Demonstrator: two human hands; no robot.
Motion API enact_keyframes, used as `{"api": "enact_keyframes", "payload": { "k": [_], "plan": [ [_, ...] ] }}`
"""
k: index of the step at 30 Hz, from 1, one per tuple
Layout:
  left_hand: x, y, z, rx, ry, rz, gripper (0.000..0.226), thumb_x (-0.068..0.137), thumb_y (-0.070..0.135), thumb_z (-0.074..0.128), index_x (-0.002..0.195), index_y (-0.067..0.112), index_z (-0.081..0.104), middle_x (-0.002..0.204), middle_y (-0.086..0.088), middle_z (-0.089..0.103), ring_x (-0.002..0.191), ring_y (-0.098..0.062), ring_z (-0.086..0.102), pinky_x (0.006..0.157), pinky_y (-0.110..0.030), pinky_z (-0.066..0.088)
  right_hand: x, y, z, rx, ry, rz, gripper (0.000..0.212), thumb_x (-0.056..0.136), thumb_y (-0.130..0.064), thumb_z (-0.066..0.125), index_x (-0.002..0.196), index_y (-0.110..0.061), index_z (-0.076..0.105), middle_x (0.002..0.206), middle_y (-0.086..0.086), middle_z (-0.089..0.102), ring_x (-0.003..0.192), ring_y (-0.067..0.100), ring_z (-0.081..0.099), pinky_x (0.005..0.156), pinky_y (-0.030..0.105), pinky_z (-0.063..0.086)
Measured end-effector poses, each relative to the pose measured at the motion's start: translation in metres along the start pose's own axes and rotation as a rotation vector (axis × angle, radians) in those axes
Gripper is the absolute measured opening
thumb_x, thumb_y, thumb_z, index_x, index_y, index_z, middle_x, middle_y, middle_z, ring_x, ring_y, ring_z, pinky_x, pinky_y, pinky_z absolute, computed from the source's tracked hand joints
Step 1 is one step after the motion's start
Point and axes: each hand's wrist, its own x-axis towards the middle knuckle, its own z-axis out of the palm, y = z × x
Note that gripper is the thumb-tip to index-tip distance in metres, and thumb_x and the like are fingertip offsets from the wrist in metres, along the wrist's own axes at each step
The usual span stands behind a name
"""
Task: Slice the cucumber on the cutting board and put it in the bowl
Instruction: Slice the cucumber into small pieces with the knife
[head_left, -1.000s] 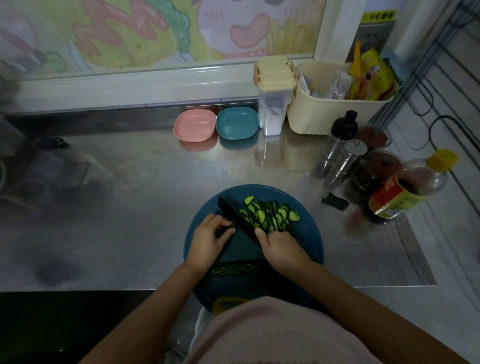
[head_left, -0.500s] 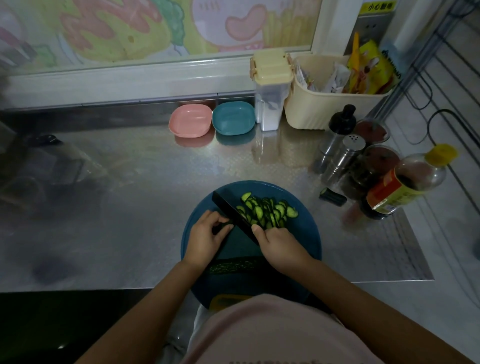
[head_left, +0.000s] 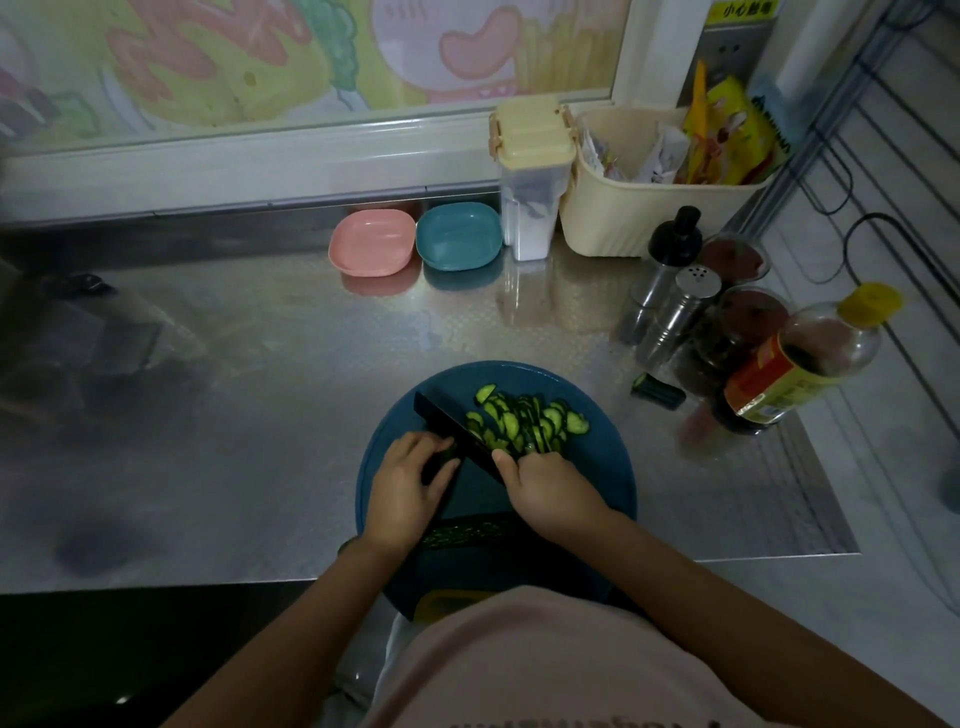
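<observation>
Centrally, my right hand (head_left: 545, 488) is closed round the handle of a dark knife (head_left: 457, 431), whose blade slants away to the upper left; the handle itself is hidden under the fingers. My left hand (head_left: 408, 480), just beside the blade, curls its fingers onto the uncut cucumber stub (head_left: 440, 462), which lies on the round blue cutting board (head_left: 602, 483). Right of the blade, and up against it, a fanned pile of slices (head_left: 524, 423) rests on the same board. A second, longer cucumber piece (head_left: 467, 532) lies across the board's near side, between my wrists.

Handling, as I judge it: the stub is firm but short, wet at the cut face and liable to roll, so it wants holding from above, by the skin, with fingertips tucked back from the edge. The slices are light, limp and slick; they would likely travel better scooped together on the flat of the blade than pinched singly.

Well apart, at the back of the steel counter (head_left: 260, 389), stand a pink bowl (head_left: 371, 252) and a blue bowl (head_left: 460, 243), side by side. Which of them is meant I cannot tell.
</observation>
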Motion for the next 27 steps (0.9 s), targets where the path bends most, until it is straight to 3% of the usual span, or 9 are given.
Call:
{"api": "enact_keyframes", "payload": {
  "k": [3,9,21,27],
  "plan": [
    [-0.0024,-0.0030,-0.0012,-0.001,-0.018,-0.011,0.023,0.081,0.008,0.072,0.103,0.010,0.068,0.093,0.000,0.061,0.087,-0.009,0.049,0.075,-0.018,0.039,-0.0003,0.0048,-0.0010,-0.008,-0.001,0.014,0.061,0.100,-0.047,0.020,0.056,-0.012,0.046,0.058,0.004,0.046,0.066,0.027,0.055,0.061,0.033,0.043],
    [0.0016,-0.0038,-0.0019,-0.032,-0.022,-0.077,0.018,0.080,0.011,0.073,0.096,0.012,0.067,0.086,0.007,0.056,0.084,-0.011,0.052,0.071,-0.021,0.040,-0.0040,0.0082,-0.0034,0.031,0.007,0.014,0.061,0.100,-0.047,0.021,0.053,-0.013,0.042,0.056,0.004,0.045,0.058,0.022,0.049,0.058,0.031,0.037],
    [0.0017,-0.0022,-0.0023,-0.023,-0.013,-0.085,0.013,0.078,0.011,0.074,0.087,0.011,0.064,0.082,0.005,0.058,0.081,-0.011,0.051,0.068,-0.021,0.039,-0.0077,0.0032,-0.0028,0.052,0.014,-0.048,0.062,0.100,-0.046,0.021,0.053,-0.013,0.042,0.056,0.006,0.046,0.063,0.028,0.055,0.064,0.038,0.045],
    [0.0016,-0.0026,-0.0022,-0.038,-0.019,-0.102,0.013,0.078,0.011,0.074,0.085,0.012,0.063,0.083,0.003,0.061,0.082,-0.016,0.056,0.070,-0.029,0.044,-0.0101,0.0013,-0.0043,0.053,0.008,-0.047,0.061,0.101,-0.046,0.021,0.051,-0.014,0.039,0.054,0.004,0.044,0.059,0.024,0.050,0.061,0.033,0.039]
  ]
}}
